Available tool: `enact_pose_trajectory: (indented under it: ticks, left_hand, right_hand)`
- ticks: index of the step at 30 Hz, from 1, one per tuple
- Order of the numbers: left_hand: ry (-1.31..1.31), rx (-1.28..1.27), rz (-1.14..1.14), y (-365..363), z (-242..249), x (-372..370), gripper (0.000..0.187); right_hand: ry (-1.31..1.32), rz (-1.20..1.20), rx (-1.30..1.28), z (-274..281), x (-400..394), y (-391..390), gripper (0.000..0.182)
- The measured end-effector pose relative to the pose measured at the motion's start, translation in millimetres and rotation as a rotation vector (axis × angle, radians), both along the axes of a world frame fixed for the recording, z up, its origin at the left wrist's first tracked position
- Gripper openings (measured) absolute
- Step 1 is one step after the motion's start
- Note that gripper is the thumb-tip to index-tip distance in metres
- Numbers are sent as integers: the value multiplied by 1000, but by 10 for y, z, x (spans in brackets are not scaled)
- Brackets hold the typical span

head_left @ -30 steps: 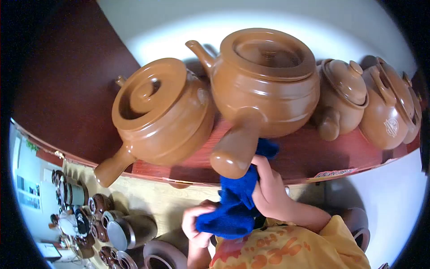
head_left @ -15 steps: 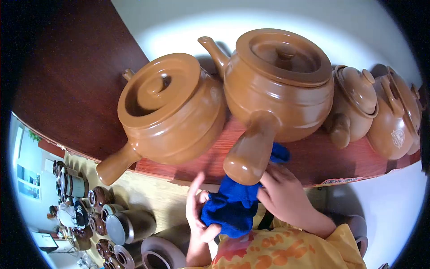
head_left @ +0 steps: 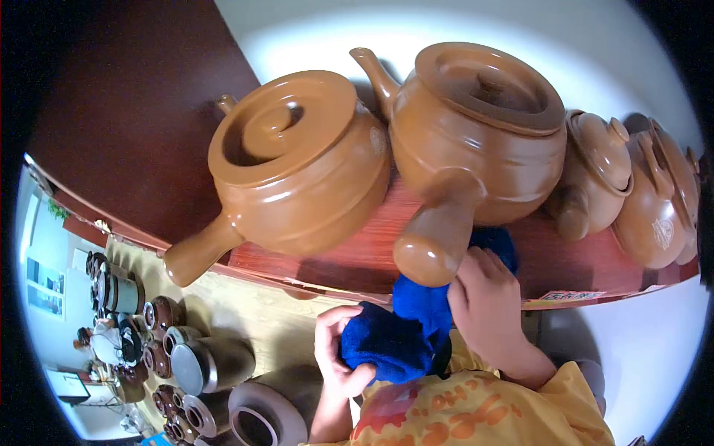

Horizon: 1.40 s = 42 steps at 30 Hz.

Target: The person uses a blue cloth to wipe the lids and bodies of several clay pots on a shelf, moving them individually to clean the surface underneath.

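Observation:
A blue cloth (head_left: 390,343) is bunched in my left hand (head_left: 335,357), with the fingers on its far side and the thumb in front. My right hand (head_left: 487,305) has its fingers curled on another part of the same cloth, just under and right of the handle of a brown clay pot (head_left: 468,163). Dark blue cloth shows beyond those fingers, against the shelf. A second lidded clay pot (head_left: 297,193), also with a side handle and short spout, stands to the left.
Both pots stand on a reddish wooden shelf (head_left: 335,260) with a dark side panel (head_left: 141,134). Two smaller clay pots, one a lidded pot (head_left: 595,171), stand at the right. Below left are several large jars (head_left: 216,364) on the floor and a person (head_left: 111,349) farther off.
My right hand has moved up and right with its part of the cloth, close to the pot's base. The left hand keeps its hold. The view has shifted slightly.

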State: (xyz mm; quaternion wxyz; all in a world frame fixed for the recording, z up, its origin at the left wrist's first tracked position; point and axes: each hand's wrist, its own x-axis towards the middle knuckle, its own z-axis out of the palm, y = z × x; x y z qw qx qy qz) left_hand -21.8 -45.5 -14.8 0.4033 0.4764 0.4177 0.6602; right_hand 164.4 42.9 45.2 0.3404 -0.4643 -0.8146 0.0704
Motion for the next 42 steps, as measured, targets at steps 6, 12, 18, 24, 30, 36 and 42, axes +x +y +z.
enact_pose_trajectory:
  ticks: [6,12,18,24,30,36,42]
  left_hand:
    - [-330,81,8,-65,-33,-86,73]
    - [-543,64,-111,62,-6,-65,93]
    - [-588,59,-132,198,-22,-43,100]
    - [-593,98,-118,198,-61,-30,96]
    - [-491,82,-26,144,-46,-48,85]
    - [-502,104,-35,180,-39,-70,80]
    - [-545,100,-17,184,-4,-47,78]
  right_hand:
    - [369,178,-270,-47,-22,-4,42]
    - [300,769,-484,-57,-468,317,33]
    - [80,784,-354,-163,-602,457,35]
    - [-60,454,-288,-159,-321,353,40]
    - [-111,140,-126,-175,-220,165,14]
    - [-26,256,-159,-205,-418,323,57]
    - [-156,214,-170,-101,-294,180,52]
